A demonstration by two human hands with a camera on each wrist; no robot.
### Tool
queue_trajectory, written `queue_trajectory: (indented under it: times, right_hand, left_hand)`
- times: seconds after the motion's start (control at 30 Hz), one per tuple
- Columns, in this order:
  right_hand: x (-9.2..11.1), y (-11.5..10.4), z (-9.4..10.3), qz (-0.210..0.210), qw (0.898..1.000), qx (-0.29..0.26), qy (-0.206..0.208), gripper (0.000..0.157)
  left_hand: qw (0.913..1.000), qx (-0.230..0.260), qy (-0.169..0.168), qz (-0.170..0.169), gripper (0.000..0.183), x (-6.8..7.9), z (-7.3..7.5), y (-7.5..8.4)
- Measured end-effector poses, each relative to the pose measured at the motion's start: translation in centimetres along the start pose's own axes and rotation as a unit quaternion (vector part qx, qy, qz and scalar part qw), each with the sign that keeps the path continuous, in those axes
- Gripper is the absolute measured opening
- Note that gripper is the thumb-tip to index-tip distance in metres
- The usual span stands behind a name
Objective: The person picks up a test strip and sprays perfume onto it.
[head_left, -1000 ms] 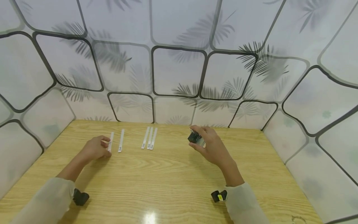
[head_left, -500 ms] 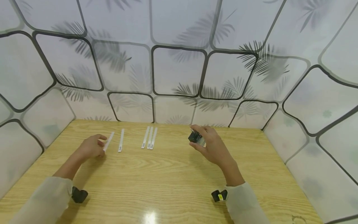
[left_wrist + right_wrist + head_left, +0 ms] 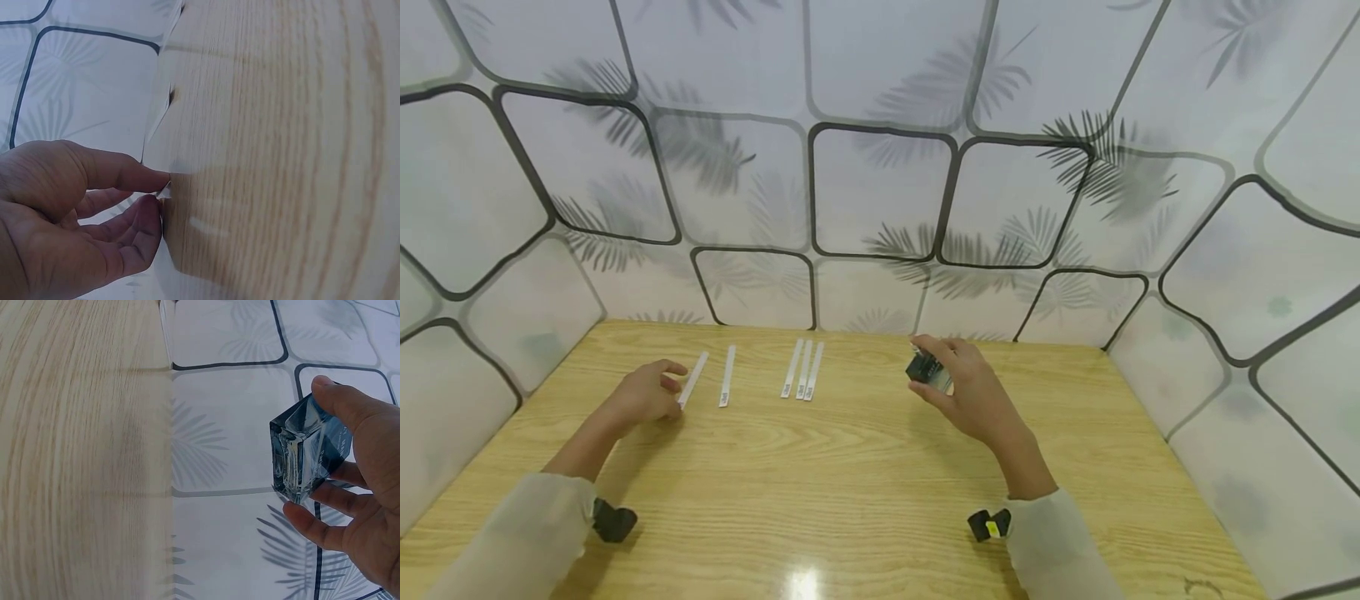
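Note:
My left hand (image 3: 643,392) pinches the near end of a thin white paper strip (image 3: 696,375) between thumb and fingertips, the strip slanting away from me. In the left wrist view only a small white tip of it shows at the fingertips (image 3: 149,219). Another strip (image 3: 727,377) lies just to its right, printed at its near end. My right hand (image 3: 968,390) grips a clear faceted glass perfume bottle (image 3: 303,447) between thumb and fingers; its dark end (image 3: 919,368) points left in the head view. The palm side of the bottle is partly hidden by the fingers.
Further right on the wood-grain table (image 3: 775,483), three more white strips (image 3: 803,371) lie close side by side. A patterned white sheet (image 3: 880,192) stands along the back and both sides. Black wrist mounts (image 3: 613,521) sit at both cuffs.
My left hand has shifted a little left with the strip, whose near end has swung left, so it now lies more slanted. The right hand and bottle hold still.

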State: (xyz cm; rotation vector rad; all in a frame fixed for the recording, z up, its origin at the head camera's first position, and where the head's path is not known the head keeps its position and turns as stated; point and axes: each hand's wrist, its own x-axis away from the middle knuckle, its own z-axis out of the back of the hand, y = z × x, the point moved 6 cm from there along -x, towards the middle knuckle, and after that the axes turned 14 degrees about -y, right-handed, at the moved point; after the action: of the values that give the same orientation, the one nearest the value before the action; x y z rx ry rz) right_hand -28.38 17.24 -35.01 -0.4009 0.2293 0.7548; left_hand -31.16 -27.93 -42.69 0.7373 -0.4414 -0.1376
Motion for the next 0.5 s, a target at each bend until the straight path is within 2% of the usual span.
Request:
queue_trajectory:
  times: [0.3,0.5]
  right_hand:
    - [0.11,0.1,-0.07,0.002,1.0,0.0,0.002,0.064]
    - [0.05,0.05,0.01,0.004,1.0,0.001,0.004,0.063]
  left_hand:
    - [0.9999,0.011,0.0,-0.004,0.074,-0.08,-0.11,-0.16]
    - [0.999,0.044,0.001,-0.009,0.068,0.01,-0.08,-0.21]
